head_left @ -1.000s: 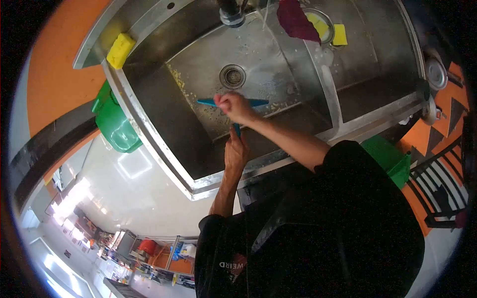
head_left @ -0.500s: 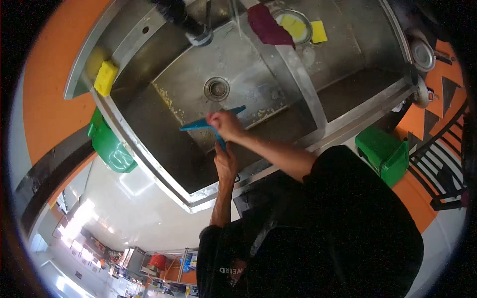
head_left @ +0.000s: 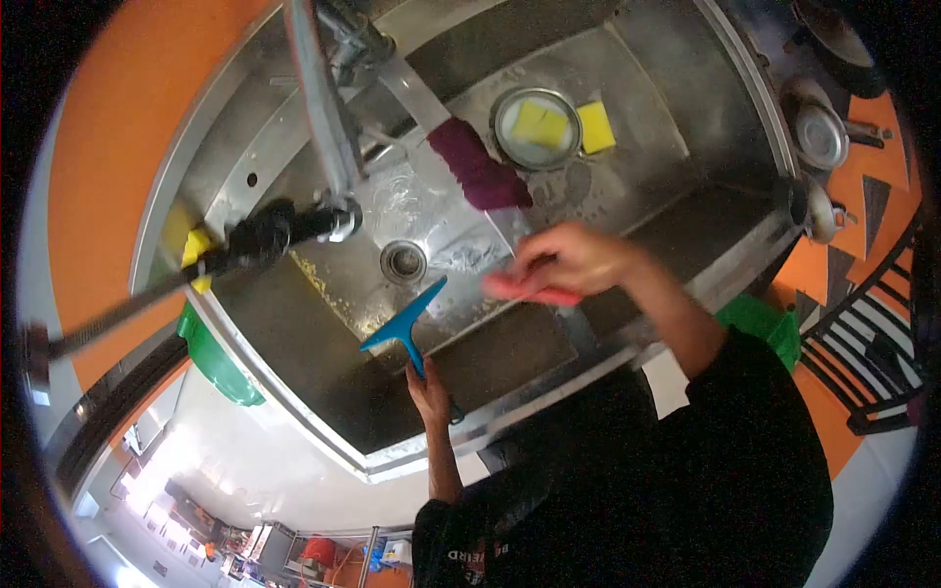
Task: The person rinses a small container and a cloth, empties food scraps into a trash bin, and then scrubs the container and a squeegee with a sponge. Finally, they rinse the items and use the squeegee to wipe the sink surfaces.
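Note:
My left hand (head_left: 429, 394) is wrapped round the handle of a blue squeegee (head_left: 406, 321), whose blade lies over the left sink basin (head_left: 470, 338). To the right, my right hand (head_left: 578, 260) grips a pink-red cloth or pad (head_left: 529, 290), slightly blurred, above the front of the divider. Below the blade, the drain (head_left: 403, 262) shows in the basin floor, with yellowish food bits (head_left: 323, 284) scattered along the edges. A maroon cloth (head_left: 478, 165) is draped over the divider.
In the right basin are a round metal bowl (head_left: 502, 131) holding a yellow sponge and another yellow sponge (head_left: 596, 127). A faucet (head_left: 338, 218) and hose hang over the left side. Pans (head_left: 821, 135) stand at the right; green bins (head_left: 218, 361) flank the sink.
My right hand has moved right, away from the squeegee, with the pink-red item now plainly visible. The squeegee blade has tilted. The view has shifted, bringing more of the faucet into sight.

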`<state>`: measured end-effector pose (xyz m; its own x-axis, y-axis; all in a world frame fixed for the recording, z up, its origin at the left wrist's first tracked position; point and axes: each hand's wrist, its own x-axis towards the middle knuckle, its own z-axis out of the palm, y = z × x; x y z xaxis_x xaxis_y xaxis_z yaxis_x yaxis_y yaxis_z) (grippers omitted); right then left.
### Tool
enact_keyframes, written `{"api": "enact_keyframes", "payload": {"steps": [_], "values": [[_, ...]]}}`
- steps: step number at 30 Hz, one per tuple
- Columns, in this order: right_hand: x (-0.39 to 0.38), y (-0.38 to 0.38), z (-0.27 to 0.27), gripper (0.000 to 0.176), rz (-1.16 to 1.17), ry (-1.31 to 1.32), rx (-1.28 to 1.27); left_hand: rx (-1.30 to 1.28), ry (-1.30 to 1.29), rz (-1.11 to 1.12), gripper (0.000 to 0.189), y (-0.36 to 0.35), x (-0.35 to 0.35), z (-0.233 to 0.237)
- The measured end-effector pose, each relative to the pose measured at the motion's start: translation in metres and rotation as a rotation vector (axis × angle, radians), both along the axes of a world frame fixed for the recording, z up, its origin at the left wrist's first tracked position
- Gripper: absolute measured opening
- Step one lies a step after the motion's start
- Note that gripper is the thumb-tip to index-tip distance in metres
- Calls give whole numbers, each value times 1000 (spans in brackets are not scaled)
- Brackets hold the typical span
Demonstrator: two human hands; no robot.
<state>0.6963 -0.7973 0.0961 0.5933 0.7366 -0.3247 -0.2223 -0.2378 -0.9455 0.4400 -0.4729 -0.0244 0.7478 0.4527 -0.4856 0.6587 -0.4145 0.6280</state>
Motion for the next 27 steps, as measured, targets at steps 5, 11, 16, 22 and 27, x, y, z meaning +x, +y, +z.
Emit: {"api": "enact_keyframes", "payload": {"steps": [5, 11, 16, 22, 27], "values": [[94, -65, -134, 19, -314, 12, -405, -174, 100, 226, 35, -54, 51, 44], [118, -46, -295, 32, -263, -319, -787, -154, 74, 270, 35, -69, 64, 50], [128, -43, -277, 30, -80, -615, -1089, -190, 200, 391, 36, -81, 77, 50], [112, -65, -326, 35, -196, -452, -920, -241, 172, 318, 32, -82, 69, 27], [122, -69, -351, 28, -338, -741, -918, -296, 128, 415, 30, -92, 95, 30]]}}
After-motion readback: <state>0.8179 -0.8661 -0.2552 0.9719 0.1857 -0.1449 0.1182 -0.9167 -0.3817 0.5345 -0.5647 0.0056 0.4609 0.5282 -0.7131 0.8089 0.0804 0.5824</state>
